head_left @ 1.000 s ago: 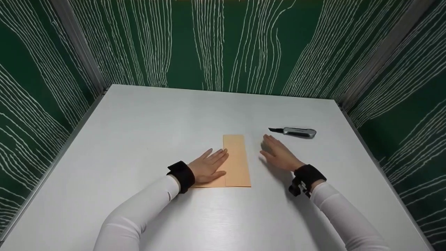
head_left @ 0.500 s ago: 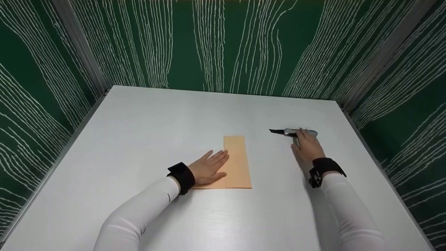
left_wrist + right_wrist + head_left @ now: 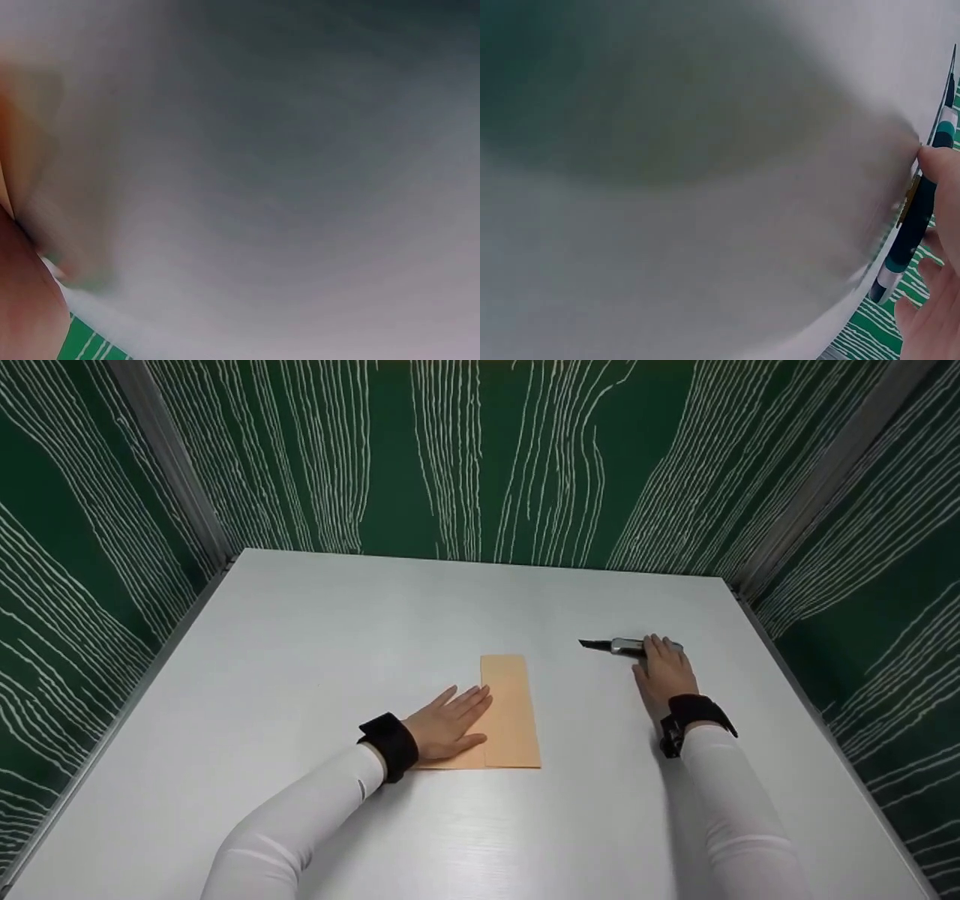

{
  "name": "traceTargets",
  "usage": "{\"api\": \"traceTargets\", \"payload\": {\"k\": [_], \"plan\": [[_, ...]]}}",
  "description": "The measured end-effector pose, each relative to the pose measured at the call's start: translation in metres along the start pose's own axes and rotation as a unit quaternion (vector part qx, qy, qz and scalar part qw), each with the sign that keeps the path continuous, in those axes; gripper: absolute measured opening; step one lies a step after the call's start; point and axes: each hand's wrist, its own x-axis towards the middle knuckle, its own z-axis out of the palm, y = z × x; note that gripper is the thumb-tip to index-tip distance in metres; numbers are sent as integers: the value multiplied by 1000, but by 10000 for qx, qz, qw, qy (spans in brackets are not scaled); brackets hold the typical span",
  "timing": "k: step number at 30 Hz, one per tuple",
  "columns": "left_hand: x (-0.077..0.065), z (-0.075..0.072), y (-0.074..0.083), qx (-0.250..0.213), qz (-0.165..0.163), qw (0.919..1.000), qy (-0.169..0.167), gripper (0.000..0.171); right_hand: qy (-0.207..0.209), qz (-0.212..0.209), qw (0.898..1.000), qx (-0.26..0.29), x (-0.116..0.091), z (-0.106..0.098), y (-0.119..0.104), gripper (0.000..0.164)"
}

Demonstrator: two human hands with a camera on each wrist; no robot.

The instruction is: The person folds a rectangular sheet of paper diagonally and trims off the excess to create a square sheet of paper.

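Left hand (image 3: 444,727) lies flat on the paper (image 3: 511,712), palm down, fingers spread, their tips at the inner edge of a tall strip. Right hand (image 3: 666,671) grips the knife (image 3: 628,646): fingers curve over the rear of the handle, thumb on the near side, as the right wrist view also shows. How firm the grip is cannot be told. The left wrist view is mostly blur and adds little.

Paper: near the middle of the table (image 3: 322,615). Its strip runs away from the body, with a lower portion to the left partly hidden beneath the hand; it appears folded.

Knife: on the table, right of the paper and farther off, well apart from it, with the dark blade (image 3: 596,645) out and aimed left.

Step in hand, as judged from these views: taking up the knife while the paper is steadied. Next move calls for a secure hold on the handle before lifting, the blade directed away from the left hand, and steady pressure on the paper. Carried low and leftward, the blade could catch the strip or meet the spread fingertips.
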Motion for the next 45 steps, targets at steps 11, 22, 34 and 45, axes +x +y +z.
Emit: {"api": "traceTargets", "payload": {"k": [11,22,34,45], "plan": [[7,12,-9,18,-81,10000,-16,72,347,-64,9994,-40,2,-4,-13,54],[5,9,-7,9,-24,10000,42,70,451,-94,9989,-67,7,-9,-10,37],[3,3,-2,7,-47,10000,48,68,-22,79,9998,205,7,-16,-11,28],[6,7,-5,26,-114,9999,-66,70,-238,-195,9995,71,4,-19,-17,29]]}}
